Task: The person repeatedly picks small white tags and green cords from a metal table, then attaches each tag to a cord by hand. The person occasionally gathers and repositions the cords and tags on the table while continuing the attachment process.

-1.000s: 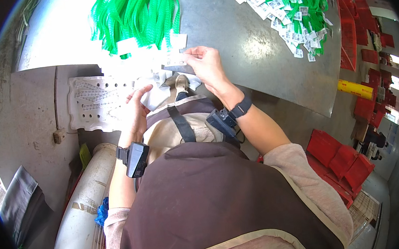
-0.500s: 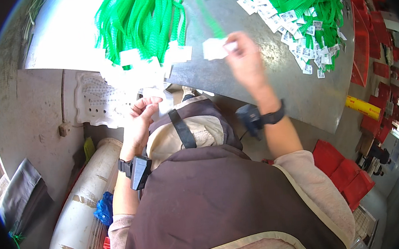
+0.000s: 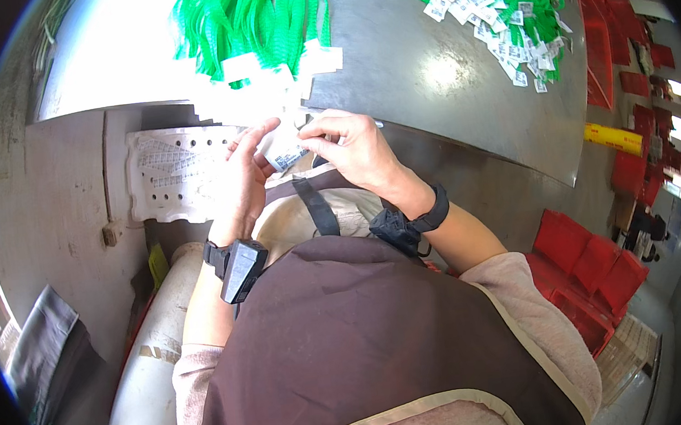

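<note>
A small white printed label (image 3: pixel 289 157) is between my two hands, just off the near edge of the metal table. My left hand (image 3: pixel 245 176) holds its left side, with one finger stretched out above it. My right hand (image 3: pixel 359 149) comes in from the right, thumb and forefinger pinched at the label's upper right edge. Beyond my hands, a bundle of green mesh net sleeves (image 3: pixel 253 24) lies on the table, white tags at its near ends. Glare washes out part of these tags.
A second pile of tagged green nets (image 3: pixel 492 1) lies on the metal table (image 3: pixel 408 58) at right. Left of my hands is a white perforated plastic tray (image 3: pixel 164 168). Red bins (image 3: pixel 587 262), a yellow roll (image 3: pixel 614 139) and a large pale pipe (image 3: pixel 150 403) stand around me.
My right hand has left the white tag and green net over the table and come down left to meet my left hand. The label now shows between them.
</note>
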`<state>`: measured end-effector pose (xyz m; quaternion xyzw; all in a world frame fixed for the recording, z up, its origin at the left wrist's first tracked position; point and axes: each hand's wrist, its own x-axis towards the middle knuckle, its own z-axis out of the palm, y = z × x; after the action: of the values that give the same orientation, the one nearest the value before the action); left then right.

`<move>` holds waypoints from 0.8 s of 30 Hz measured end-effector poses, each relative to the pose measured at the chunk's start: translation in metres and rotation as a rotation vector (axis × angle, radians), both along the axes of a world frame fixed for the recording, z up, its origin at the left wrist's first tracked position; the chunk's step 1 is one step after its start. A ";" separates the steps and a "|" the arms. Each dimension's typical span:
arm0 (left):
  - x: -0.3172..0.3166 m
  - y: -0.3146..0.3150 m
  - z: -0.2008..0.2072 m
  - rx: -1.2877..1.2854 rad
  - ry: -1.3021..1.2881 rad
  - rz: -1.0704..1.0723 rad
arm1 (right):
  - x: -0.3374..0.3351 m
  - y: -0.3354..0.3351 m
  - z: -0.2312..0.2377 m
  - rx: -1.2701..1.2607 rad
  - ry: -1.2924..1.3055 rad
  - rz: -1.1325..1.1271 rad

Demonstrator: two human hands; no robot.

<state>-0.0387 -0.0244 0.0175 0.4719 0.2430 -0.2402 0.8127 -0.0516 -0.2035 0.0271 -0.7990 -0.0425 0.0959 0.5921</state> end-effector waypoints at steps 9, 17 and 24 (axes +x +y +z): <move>0.007 0.013 -0.018 0.025 0.147 0.017 | 0.074 -0.060 -0.032 -0.251 -0.010 -0.411; 0.001 0.001 -0.025 0.165 0.020 -0.033 | 0.113 -0.056 -0.107 -0.697 -0.270 -0.305; -0.001 0.015 -0.018 0.049 -0.015 0.025 | 0.112 -0.139 -0.006 -0.688 -0.029 -0.419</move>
<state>-0.0401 -0.0097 -0.0002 0.4903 0.2487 -0.2205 0.8057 0.0599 -0.3421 0.0214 -0.9431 0.1477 -0.0296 0.2963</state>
